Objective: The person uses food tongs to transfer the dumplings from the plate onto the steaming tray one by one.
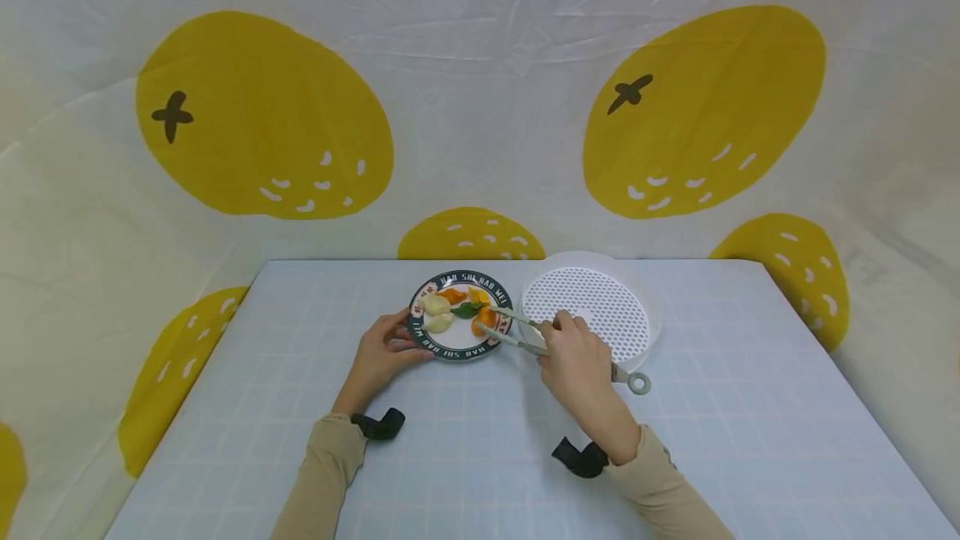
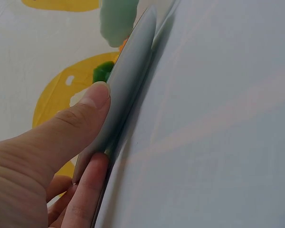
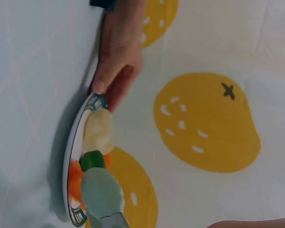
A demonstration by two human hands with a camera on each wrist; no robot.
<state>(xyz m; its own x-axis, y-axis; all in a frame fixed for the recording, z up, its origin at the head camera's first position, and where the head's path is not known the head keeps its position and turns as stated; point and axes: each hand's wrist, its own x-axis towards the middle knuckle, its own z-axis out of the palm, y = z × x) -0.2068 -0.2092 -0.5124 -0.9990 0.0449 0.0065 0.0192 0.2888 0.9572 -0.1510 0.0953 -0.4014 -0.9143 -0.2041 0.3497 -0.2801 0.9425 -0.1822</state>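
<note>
My left hand [image 1: 381, 354] holds the left rim of a round plate [image 1: 459, 353], with the thumb on the near side and fingers at the edge. The plate has a dark lettered border. On it lie pale dumpling-like pieces [image 1: 438, 322], a green piece [image 1: 467, 311], a yellow piece [image 1: 478, 296] and orange pieces [image 1: 452, 296]. My right hand [image 1: 576, 361] grips tongs [image 1: 517, 343] with pale green tips. Those tips stand at the orange piece on the plate's right side; whether they squeeze it I cannot tell. In the right wrist view a tong tip [image 3: 102, 190] partly covers the pieces.
Right of the plate stands a round white steamer-like basket [image 1: 655, 319] with a perforated floor, partly behind my right hand. Both sit near the far edge of a table [image 1: 465, 457] with a pale checked cover. A curtain [image 1: 480, 107] with yellow fruit prints hangs behind.
</note>
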